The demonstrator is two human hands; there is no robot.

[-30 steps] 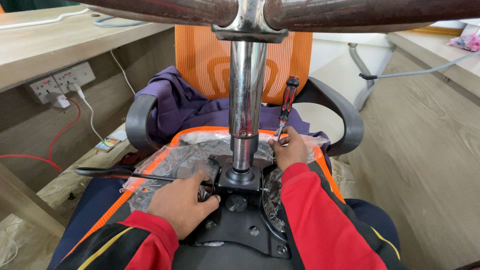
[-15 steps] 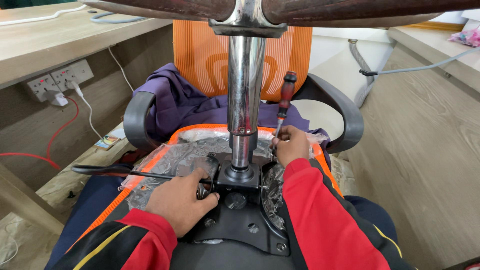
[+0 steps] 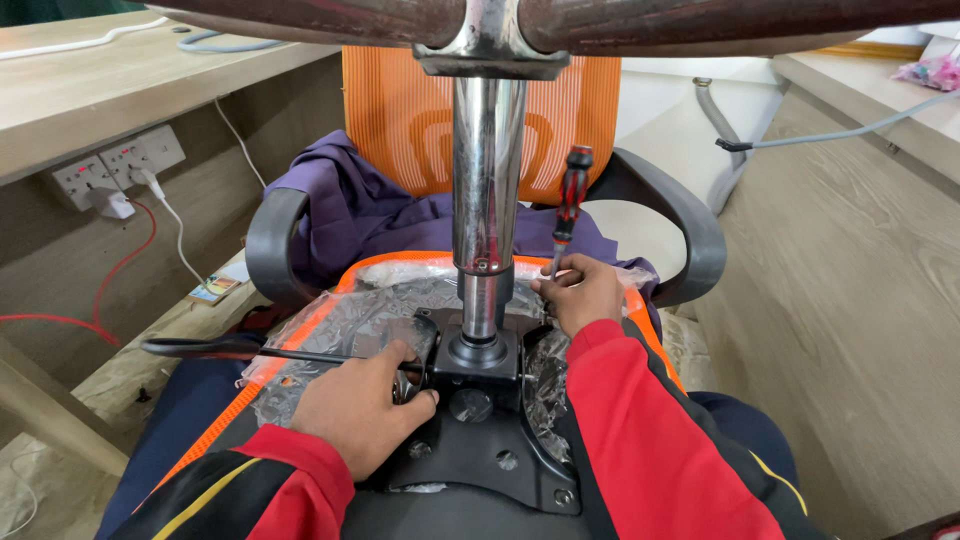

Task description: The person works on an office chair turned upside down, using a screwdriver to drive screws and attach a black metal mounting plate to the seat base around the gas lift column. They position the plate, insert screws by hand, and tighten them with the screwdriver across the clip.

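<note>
- One orange chair [image 3: 400,120] lies upturned across the person's lap, its mesh back to the far side and its seat underside, wrapped in clear plastic [image 3: 360,320], facing up.
- Two black armrests [image 3: 268,245] curve out on either side of the seat; a purple cloth [image 3: 360,205] is bunched between the left one and the back.
- One chrome column [image 3: 487,180] stands upright from the middle of the seat. Its base spokes cross the top of the frame and are cut off there.
- One black plate [image 3: 490,450] sits under the column, with several bolt heads showing on its near part; its left and right edges are hidden by the sleeves.
- Two red and black sleeves [image 3: 650,440] reach in from the bottom edge.
- One black lever [image 3: 250,348] runs out to the left from the plate.
- The left hand [image 3: 355,410] rests flat by the lever's inner end, fingers curled loosely over the plate's left edge, touching it rather than gripping anything.
- The right hand [image 3: 585,295] is just right of the column, fingers closed around the lower shaft of one screwdriver [image 3: 568,200].
- The screwdriver stands nearly upright, its red and black handle free above the hand. Its tip is hidden behind the fingers.
- On the left, a wooden table [image 3: 90,80] carries two white wall sockets [image 3: 115,165] on its side panel, with a red cable [image 3: 130,260] hanging below.
</note>
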